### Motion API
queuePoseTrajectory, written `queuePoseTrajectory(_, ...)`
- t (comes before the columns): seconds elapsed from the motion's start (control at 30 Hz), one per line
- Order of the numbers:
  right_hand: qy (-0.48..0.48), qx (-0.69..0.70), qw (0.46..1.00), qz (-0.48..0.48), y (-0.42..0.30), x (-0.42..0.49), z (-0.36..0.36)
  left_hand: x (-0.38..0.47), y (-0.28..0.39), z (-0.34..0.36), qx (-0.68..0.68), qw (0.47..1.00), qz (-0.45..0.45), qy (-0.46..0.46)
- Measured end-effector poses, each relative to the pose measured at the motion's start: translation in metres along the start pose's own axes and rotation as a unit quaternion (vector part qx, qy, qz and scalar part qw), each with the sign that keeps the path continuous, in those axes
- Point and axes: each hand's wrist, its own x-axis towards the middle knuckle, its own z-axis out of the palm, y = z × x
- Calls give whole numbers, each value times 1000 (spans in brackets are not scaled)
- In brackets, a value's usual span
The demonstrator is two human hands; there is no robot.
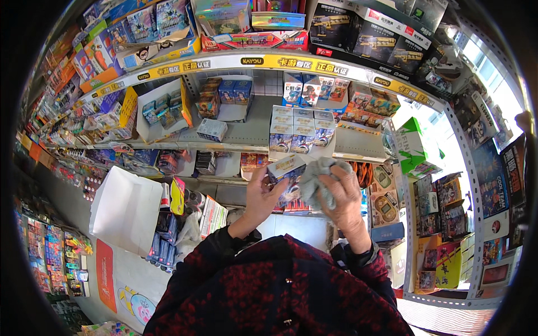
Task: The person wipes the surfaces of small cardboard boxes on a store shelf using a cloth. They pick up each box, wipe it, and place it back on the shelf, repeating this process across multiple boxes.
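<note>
Near the centre of the view, my left hand (261, 200) grips a small printed cardboard box (290, 173) by its side, tilted, in front of the shelf. A crumpled grey cloth (320, 181) is bunched in my right hand (345, 197), close against the box's right side; whether the two touch is hard to tell. Just beyond, a display tray (274, 154) on the shelf edge holds several similar boxes (303, 136) in stacked rows. A single small box (212, 129) lies on the shelf to the left of this tray.
A yellow-and-white shelf strip (252, 61) crosses above the middle shelf (256, 122). Boxed toy guns (374, 42) stand higher up. A large white open carton (126, 210) is at lower left, beside a plastic bag (189, 235). A perforated metal upright (462, 138) stands at right.
</note>
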Motion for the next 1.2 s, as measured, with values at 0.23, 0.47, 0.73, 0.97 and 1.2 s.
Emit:
queuePoseTrajectory(0.23, -46, 32, 996, -69, -12, 0, 12, -5, 4, 22, -251, 958, -131, 30)
queuePoseTrajectory(0.47, -167, 95, 981, 9, 14, -52, 11, 25, 8, -9, -261, 961, -88, -3)
queuePoseTrajectory(0.73, 0, 241, 962, 128, 27, 2, -25, 24, -5, 0, -308, 931, -104, -166)
queuePoseTrajectory(0.97, -51, 258, 964, 45, 18, -5, -11, 25, -14, 2, -334, 932, -86, -111)
queuePoseTrajectory(1.2, -117, 260, 948, 138, 48, -49, -4, 39, -19, -10, -368, 914, -111, -130)
